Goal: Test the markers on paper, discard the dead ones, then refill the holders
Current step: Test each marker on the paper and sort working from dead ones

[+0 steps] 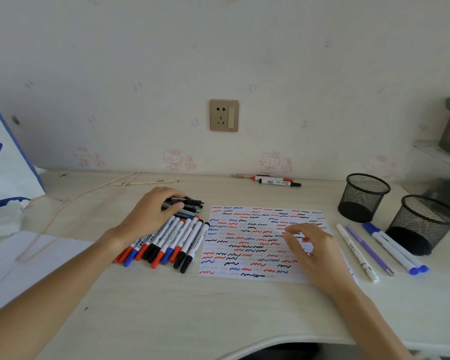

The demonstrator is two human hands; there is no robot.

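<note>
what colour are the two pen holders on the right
Both mesh holders are black, seen best in the head view, the only one here.
</note>
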